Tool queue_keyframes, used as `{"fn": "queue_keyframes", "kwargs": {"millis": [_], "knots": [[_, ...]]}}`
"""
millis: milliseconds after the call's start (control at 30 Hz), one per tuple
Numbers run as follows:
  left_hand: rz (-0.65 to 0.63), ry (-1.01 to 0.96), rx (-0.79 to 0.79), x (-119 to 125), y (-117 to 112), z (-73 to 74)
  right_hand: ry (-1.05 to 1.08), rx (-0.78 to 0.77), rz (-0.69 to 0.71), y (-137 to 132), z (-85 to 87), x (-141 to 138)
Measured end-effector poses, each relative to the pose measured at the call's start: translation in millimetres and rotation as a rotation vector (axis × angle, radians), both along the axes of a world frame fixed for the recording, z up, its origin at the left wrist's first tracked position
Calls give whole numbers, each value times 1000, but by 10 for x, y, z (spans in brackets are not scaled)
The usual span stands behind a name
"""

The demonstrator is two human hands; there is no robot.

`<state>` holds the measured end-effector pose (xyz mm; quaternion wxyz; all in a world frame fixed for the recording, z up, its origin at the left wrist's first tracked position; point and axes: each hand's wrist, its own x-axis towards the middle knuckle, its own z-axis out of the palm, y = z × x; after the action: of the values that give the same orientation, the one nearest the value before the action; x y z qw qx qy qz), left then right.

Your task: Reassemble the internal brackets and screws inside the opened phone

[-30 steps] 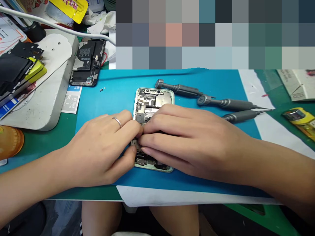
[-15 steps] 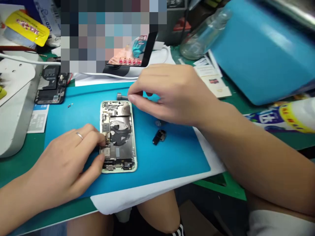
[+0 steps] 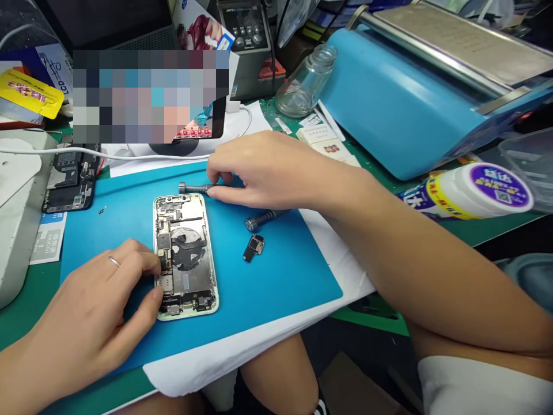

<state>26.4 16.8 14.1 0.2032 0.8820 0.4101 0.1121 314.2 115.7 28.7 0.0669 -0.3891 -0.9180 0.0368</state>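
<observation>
Blue mat (image 3: 276, 282) carries the opened phone (image 3: 186, 256), left edge under left hand's (image 3: 101, 308) parted thumb and forefinger, not gripped. Screwdriver (image 3: 194, 188), just beyond phone's top edge, meets right hand's (image 3: 250, 172) curled fingers; can't tell if gripped.

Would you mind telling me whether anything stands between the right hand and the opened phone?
No visible thing blocks the right hand from the opened phone; only a strip of blue mat lies between. The dark screwdriver at that hand lies just beyond the phone's top edge.
</observation>
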Motion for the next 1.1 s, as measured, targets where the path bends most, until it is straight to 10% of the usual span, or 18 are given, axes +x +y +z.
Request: {"fn": "queue_keyframes", "kwargs": {"millis": [1100], "knots": [[-111, 27, 4, -22, 17, 20, 107, 188, 93, 14, -149, -11]]}}
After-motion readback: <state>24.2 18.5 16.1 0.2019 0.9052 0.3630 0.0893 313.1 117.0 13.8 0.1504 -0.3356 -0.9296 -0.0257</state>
